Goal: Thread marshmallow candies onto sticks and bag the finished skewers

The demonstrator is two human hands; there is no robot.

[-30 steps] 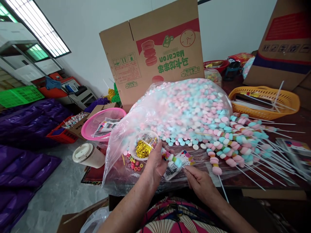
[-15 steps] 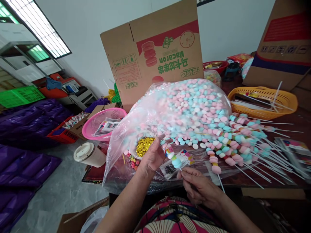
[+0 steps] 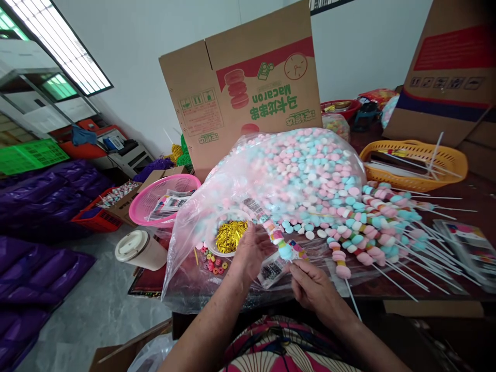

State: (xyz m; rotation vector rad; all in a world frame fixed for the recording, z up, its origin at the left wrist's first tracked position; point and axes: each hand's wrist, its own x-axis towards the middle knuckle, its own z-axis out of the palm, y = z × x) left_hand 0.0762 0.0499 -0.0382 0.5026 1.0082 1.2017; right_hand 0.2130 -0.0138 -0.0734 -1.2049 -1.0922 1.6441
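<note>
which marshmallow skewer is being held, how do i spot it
Find the big clear bag of pink, blue and white marshmallows. Just in front, the person's right hand pinches a slanting marshmallow skewer by its lower end. It is held, unlike the skewers piled to its right.

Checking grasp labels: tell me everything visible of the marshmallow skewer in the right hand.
The marshmallow skewer is a row of soft-looking pink, white and yellowish pieces, with light blue at the near end. A clear printed plastic sleeve appears to cover it, black print showing towards the far end. It slants up and left in the picture. The right hand pinches it just below the blue; the grip hides what lies lower. The left hand is close by; contact is unclear.
</note>
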